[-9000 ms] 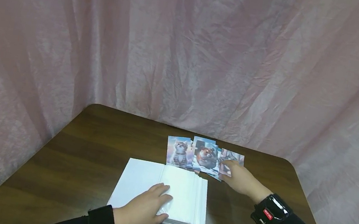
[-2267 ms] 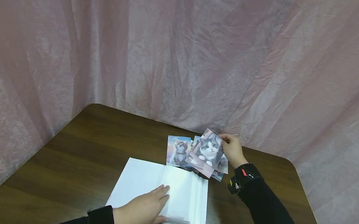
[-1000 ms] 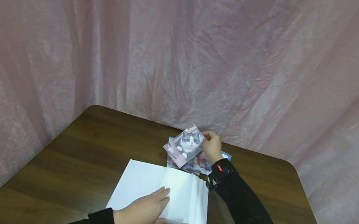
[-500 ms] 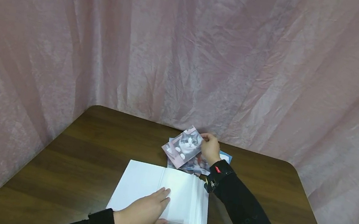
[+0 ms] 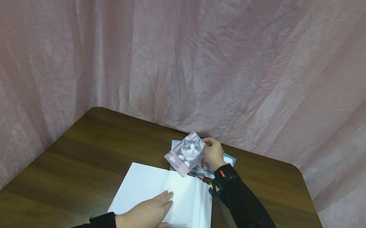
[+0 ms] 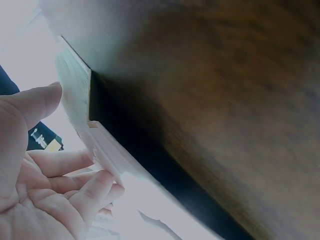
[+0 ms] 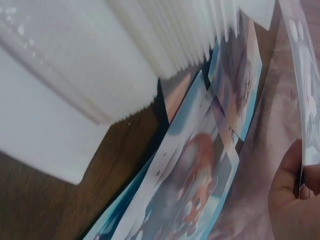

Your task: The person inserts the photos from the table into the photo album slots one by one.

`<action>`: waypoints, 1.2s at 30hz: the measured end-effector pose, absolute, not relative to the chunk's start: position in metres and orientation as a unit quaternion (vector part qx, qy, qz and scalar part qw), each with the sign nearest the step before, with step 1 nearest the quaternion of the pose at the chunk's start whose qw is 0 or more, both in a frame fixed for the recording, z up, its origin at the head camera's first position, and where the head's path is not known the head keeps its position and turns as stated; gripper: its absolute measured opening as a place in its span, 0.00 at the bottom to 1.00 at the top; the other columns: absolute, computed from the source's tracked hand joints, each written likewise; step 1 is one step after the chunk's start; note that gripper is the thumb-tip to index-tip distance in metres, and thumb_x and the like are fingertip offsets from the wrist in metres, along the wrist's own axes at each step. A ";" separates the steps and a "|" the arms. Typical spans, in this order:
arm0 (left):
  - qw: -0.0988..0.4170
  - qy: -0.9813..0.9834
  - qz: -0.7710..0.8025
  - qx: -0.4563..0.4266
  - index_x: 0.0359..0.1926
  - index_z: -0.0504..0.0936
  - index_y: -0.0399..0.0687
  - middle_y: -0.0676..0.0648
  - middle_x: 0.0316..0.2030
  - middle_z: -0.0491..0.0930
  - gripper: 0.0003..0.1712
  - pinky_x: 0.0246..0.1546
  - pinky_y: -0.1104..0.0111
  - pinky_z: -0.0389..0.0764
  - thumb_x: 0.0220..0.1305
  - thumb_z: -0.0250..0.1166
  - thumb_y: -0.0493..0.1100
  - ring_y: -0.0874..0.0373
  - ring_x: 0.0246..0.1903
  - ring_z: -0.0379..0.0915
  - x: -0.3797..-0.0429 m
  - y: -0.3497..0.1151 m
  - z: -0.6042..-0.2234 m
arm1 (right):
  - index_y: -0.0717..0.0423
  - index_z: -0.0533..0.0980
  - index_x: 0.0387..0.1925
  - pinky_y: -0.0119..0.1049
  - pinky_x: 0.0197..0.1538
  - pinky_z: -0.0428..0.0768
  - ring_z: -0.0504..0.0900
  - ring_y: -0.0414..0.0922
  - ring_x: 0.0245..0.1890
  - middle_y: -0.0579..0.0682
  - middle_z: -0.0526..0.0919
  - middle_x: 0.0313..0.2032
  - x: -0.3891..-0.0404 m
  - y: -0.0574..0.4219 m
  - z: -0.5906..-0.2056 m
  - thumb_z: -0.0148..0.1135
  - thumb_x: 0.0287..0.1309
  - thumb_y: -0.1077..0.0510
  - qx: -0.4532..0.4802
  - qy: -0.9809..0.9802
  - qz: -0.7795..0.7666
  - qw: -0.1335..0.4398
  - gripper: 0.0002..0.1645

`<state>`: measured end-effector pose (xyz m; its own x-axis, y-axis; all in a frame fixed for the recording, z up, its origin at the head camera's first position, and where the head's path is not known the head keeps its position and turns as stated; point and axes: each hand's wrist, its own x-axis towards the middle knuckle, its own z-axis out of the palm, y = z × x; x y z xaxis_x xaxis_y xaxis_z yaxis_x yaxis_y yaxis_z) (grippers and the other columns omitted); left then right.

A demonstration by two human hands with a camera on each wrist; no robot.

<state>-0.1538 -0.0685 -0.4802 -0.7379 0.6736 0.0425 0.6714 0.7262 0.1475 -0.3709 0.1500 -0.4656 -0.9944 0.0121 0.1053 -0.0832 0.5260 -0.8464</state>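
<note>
Cat photo (image 5: 189,151), edge pinched between right fingers (image 5: 210,141), above other photos (image 7: 182,187), left fingers (image 5: 163,198) outstretched on album (image 5: 145,179)

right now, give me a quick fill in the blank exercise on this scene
The right hand has its grip on a card picturing a three-letter animal, a ____.
The left hand rests on the book, which lies ____ rather than closed.
The curtain behind the table is pale ____.
Missing words: cat; open; pink.

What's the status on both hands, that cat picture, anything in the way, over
Left hand on open white book. Right hand pinching cat picture by its edge. Partly hiding other pictures; no obstruction seen.
</note>
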 end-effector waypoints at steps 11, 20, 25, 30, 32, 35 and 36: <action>0.002 0.930 0.076 0.359 0.60 0.79 0.32 0.35 0.66 0.71 0.36 0.63 0.61 0.73 0.66 0.67 0.59 0.43 0.67 0.66 -0.152 -0.069 -0.480 | 0.62 0.82 0.49 0.34 0.29 0.70 0.73 0.46 0.30 0.58 0.80 0.43 -0.369 0.157 -0.463 0.52 0.69 0.68 0.046 -0.877 0.477 0.036 0.14; 0.010 0.930 0.078 0.358 0.61 0.78 0.33 0.35 0.67 0.69 0.36 0.62 0.60 0.74 0.66 0.67 0.59 0.43 0.68 0.65 -0.153 -0.068 -0.481 | 0.62 0.82 0.51 0.32 0.23 0.64 0.65 0.40 0.20 0.58 0.79 0.44 -0.369 0.163 -0.457 0.52 0.71 0.67 0.057 -0.873 0.484 0.006 0.15; 0.016 0.931 0.080 0.355 0.62 0.77 0.34 0.35 0.68 0.69 0.36 0.63 0.60 0.73 0.66 0.66 0.58 0.43 0.69 0.64 -0.155 -0.066 -0.482 | 0.61 0.83 0.51 0.30 0.23 0.64 0.65 0.39 0.19 0.58 0.80 0.44 -0.372 0.164 -0.455 0.53 0.70 0.68 0.067 -0.879 0.472 0.016 0.15; 0.019 0.933 0.082 0.350 0.62 0.77 0.34 0.35 0.68 0.69 0.36 0.63 0.60 0.72 0.66 0.67 0.58 0.43 0.69 0.64 -0.155 -0.065 -0.481 | 0.60 0.84 0.50 0.30 0.21 0.67 0.66 0.38 0.17 0.57 0.83 0.44 -0.375 0.163 -0.454 0.54 0.70 0.67 0.079 -0.879 0.470 0.015 0.14; 0.020 0.934 0.083 0.348 0.62 0.77 0.34 0.35 0.67 0.69 0.36 0.64 0.60 0.72 0.66 0.67 0.58 0.43 0.69 0.64 -0.155 -0.065 -0.481 | 0.59 0.84 0.50 0.30 0.19 0.67 0.65 0.37 0.14 0.57 0.84 0.42 -0.376 0.162 -0.453 0.54 0.71 0.67 0.082 -0.878 0.472 0.005 0.15; 0.021 0.934 0.083 0.347 0.62 0.77 0.34 0.35 0.67 0.69 0.36 0.64 0.60 0.72 0.65 0.67 0.58 0.43 0.69 0.64 -0.155 -0.065 -0.481 | 0.58 0.83 0.51 0.30 0.18 0.66 0.63 0.37 0.11 0.56 0.84 0.41 -0.377 0.161 -0.450 0.53 0.71 0.66 0.081 -0.879 0.470 -0.009 0.15; 0.021 0.934 0.084 0.346 0.62 0.77 0.34 0.35 0.67 0.69 0.36 0.64 0.60 0.72 0.65 0.67 0.58 0.43 0.69 0.64 -0.155 -0.065 -0.481 | 0.58 0.83 0.52 0.30 0.18 0.65 0.62 0.37 0.11 0.56 0.83 0.41 -0.376 0.161 -0.448 0.53 0.71 0.66 0.082 -0.880 0.468 -0.013 0.16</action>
<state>-0.1549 -0.0650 -0.4808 -0.7590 0.6508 0.0186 0.6437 0.7459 0.1714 -0.3764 0.1614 -0.4484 -0.9863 -0.1563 0.0527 -0.1312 0.5493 -0.8253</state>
